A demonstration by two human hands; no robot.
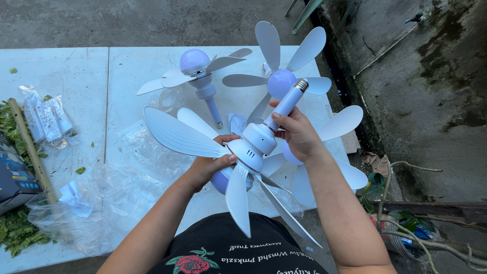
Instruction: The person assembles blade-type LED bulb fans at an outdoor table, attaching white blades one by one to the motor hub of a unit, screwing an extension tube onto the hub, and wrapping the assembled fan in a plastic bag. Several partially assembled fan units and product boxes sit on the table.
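I hold a white fan-lamp (251, 149) with several long blades and a screw base at the end of its stem, tilted over the near table edge. My left hand (205, 165) grips its body from below, by the purple dome. My right hand (297, 133) is wrapped around the white stem. A blade (175, 134) sticks out left, others point down toward me.
Two more fan-lamps lie on the white table (76, 76): one (200, 71) at the back, one (281, 76) back right; a third (335, 152) lies under my right arm. Clear plastic bags (96, 198), small packets (45, 119), green leaves (15, 228) and a stick sit left. A concrete wall stands right.
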